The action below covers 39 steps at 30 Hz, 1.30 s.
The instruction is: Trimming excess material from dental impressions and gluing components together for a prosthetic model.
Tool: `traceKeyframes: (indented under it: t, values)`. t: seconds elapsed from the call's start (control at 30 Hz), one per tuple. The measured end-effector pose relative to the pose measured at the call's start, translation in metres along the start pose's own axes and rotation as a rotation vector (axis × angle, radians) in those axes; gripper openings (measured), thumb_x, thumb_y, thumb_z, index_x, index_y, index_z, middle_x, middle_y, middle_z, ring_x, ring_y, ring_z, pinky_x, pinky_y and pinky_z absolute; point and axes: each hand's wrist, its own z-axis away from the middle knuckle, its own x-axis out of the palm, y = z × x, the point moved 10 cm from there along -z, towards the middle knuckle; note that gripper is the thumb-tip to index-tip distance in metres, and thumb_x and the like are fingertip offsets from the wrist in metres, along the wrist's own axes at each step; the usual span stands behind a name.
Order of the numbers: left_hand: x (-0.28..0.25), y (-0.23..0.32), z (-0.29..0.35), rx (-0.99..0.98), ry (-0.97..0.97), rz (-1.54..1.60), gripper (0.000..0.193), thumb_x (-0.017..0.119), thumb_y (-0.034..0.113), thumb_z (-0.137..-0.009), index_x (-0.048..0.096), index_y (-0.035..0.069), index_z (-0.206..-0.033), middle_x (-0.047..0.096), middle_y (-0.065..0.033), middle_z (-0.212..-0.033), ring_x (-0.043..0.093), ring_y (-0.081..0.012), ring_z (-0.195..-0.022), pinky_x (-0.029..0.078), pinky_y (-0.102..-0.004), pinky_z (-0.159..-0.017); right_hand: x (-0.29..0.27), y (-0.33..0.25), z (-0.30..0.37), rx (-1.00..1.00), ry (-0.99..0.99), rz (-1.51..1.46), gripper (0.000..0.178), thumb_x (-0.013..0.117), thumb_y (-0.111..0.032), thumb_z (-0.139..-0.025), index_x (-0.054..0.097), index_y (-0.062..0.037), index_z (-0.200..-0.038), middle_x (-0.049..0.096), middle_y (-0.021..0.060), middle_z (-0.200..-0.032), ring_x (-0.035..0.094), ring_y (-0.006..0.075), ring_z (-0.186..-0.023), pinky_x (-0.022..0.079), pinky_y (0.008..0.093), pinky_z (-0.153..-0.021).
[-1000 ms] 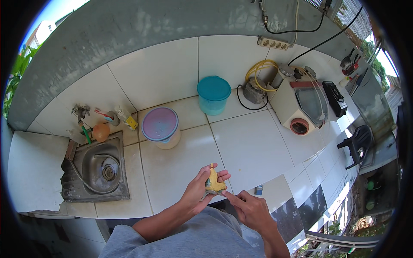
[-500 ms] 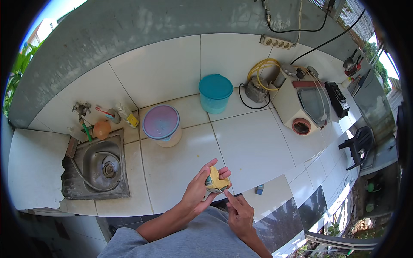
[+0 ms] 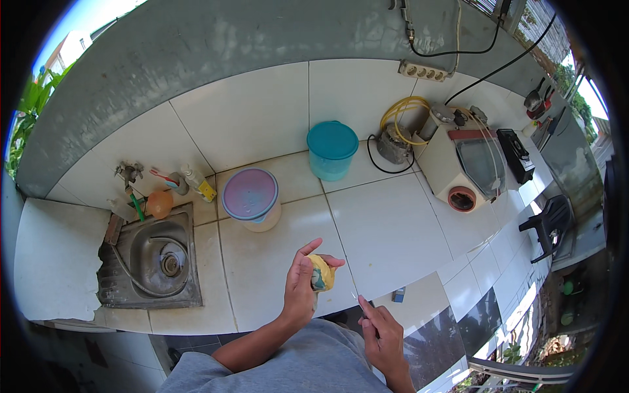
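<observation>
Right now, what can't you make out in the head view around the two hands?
- Small yellow and teal thing: left hand wraps it, kind unclear.
- Thin pale blade-like tip in right hand: too small; handle hidden by fingers.
- Purple-lidded round tub and teal lidded tub: lids hide contents.

The white tiled surface (image 3: 386,223) lies bare right of the tub with the purple lid (image 3: 251,198). Behind that gap stands a teal tub (image 3: 331,150); the sink (image 3: 154,255) sits left.

right hand (image 3: 383,337) with knife (image 3: 362,303) drawn back from yellow fruit (image 3: 320,272), left hand (image 3: 301,288) turned
</observation>
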Motion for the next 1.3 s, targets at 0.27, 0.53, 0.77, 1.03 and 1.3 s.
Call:
traceKeyframes:
  t: [0.27, 0.53, 0.77, 1.03, 1.3]
  values:
    - [0.019, 0.026, 0.009, 0.245, -0.047, -0.200, 0.042, 0.035, 0.035, -0.106, 0.037, 0.002, -0.133, 0.066, -0.0122, -0.107, 0.059, -0.0156, -0.104, 0.045, -0.0286, -0.091, 0.016, -0.024, -0.019, -0.084, -0.008, -0.080, 0.041, 0.058, -0.001, -0.090, 0.060, -0.0081, -0.130, 0.061, 0.0085, -0.077, 0.059, 0.0178, -0.060, 0.048, 0.0303, -0.055]
    - [0.031, 0.037, 0.019, 0.397, -0.183, -0.329, 0.043, 0.052, 0.019, -0.101, 0.034, 0.002, -0.137, 0.062, -0.0132, -0.117, 0.057, -0.0154, -0.106, 0.043, -0.0302, -0.094, 0.018, -0.024, -0.017, -0.047, 0.046, -0.119, 0.041, 0.058, -0.002, -0.091, 0.059, -0.0082, -0.132, 0.061, 0.0089, -0.077, 0.059, 0.0187, -0.060, 0.049, 0.0298, -0.056]
    - [0.022, 0.029, 0.016, 0.235, -0.202, -0.374, 0.062, 0.066, 0.010, -0.091, 0.034, 0.001, -0.144, 0.058, -0.0168, -0.130, 0.054, -0.0205, -0.122, 0.042, -0.0343, -0.103, 0.012, -0.014, -0.010, -0.019, 0.053, -0.055, 0.042, 0.059, -0.001, -0.090, 0.060, -0.0091, -0.131, 0.060, 0.0092, -0.076, 0.060, 0.0186, -0.061, 0.049, 0.0299, -0.057]
    - [0.030, 0.025, 0.011, 0.265, -0.260, -0.484, 0.060, 0.066, 0.005, -0.090, 0.038, 0.001, -0.143, 0.060, -0.0149, -0.130, 0.054, -0.0189, -0.122, 0.039, -0.0330, -0.104, 0.025, 0.007, -0.011, 0.057, 0.066, -0.318, 0.040, 0.057, -0.005, -0.094, 0.057, -0.0063, -0.134, 0.056, 0.0060, -0.075, 0.056, 0.0120, -0.062, 0.045, 0.0248, -0.057]
    - [0.034, 0.036, 0.016, 0.442, -0.162, -0.484, 0.065, 0.067, 0.003, -0.089, 0.034, 0.001, -0.145, 0.060, -0.0174, -0.130, 0.056, -0.0172, -0.118, 0.042, -0.0322, -0.102, 0.057, 0.018, 0.005, 0.388, -0.009, -1.002, 0.043, 0.050, -0.019, -0.102, 0.045, -0.0033, -0.142, 0.054, 0.0033, -0.088, 0.044, 0.0055, -0.063, 0.038, 0.0190, -0.055]
